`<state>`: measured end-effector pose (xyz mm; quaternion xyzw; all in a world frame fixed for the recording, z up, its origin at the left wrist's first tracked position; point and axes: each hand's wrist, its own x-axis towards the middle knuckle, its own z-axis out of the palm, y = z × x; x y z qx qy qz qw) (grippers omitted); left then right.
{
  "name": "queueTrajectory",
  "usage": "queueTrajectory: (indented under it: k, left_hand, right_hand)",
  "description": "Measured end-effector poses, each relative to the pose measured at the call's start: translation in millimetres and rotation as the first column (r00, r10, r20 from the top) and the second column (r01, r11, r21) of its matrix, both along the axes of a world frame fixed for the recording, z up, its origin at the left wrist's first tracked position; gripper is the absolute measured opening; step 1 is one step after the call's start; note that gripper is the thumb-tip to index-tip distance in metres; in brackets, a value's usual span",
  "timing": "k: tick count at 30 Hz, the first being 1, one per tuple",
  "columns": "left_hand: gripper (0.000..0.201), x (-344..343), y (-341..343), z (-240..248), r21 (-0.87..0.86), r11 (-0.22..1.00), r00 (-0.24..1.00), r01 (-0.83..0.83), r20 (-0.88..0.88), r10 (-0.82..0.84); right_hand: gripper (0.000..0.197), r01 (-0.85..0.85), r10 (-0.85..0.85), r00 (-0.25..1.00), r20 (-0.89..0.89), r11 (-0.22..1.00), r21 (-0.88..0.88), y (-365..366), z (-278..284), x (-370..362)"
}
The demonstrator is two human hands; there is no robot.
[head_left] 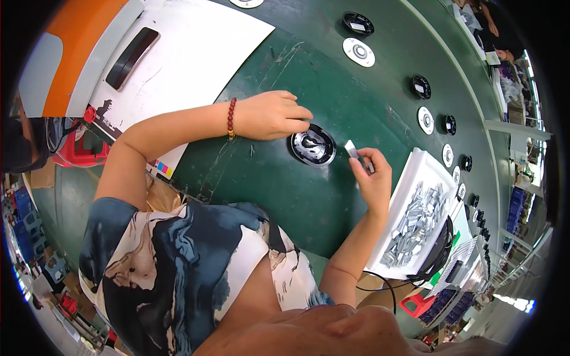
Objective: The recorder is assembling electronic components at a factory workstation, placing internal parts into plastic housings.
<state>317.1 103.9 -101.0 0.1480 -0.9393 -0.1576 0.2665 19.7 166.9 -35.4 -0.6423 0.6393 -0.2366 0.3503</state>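
Head view: the left hand (270,115) is in the middle of the frame, fingers bent together, and its fingertips touch the upper left rim of a black disc (313,147) that lies flat on the green counter (267,196). The right hand (373,178) is just to the right of the disc and holds a small white clip (351,148) pinched between thumb and fingers, near the disc's right edge but not touching it. At the right of the frame, a white tray (409,178) is full of grey metal clips (418,222). More black and white discs (358,52) lie in a row toward the upper right.
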Motion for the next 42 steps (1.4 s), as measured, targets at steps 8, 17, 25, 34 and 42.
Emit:
queueTrajectory:
  k: [8, 17, 25, 34, 42]
  left_hand:
    - [0.031, -10, 29, -7, 0.213, 0.977, 0.984, -0.019, -0.167, 0.055]
    - [0.030, -10, 30, -8, 0.298, 0.955, 0.978, -0.011, -0.194, 0.072]
    - [0.020, -11, 20, -6, 0.351, 0.926, 0.968, -0.139, -0.148, 0.201]
    - [0.019, -52, -42, -13, 0.533, 0.843, 0.975, -0.072, -0.139, 0.171]
    - [0.026, -43, 1, 2, 0.312, 0.934, 0.926, -0.172, -0.272, 0.261]
  right_hand:
    - [0.022, -0.229, 0.213, 0.960, -0.181, 0.970, -0.078, 2, 9, 42]
    - [0.021, -0.289, 0.251, 0.931, -0.267, 0.950, -0.115, -5, 5, 49]
    - [0.021, -0.216, 0.213, 0.976, 0.038, 0.964, 0.156, 0, -1, 28]
    - [0.018, -0.425, 0.194, 0.844, 0.500, 0.810, 0.404, 6, -5, 43]
    - [0.017, -0.074, -0.046, 0.916, 0.398, 0.957, 0.280, 4, 5, 1]
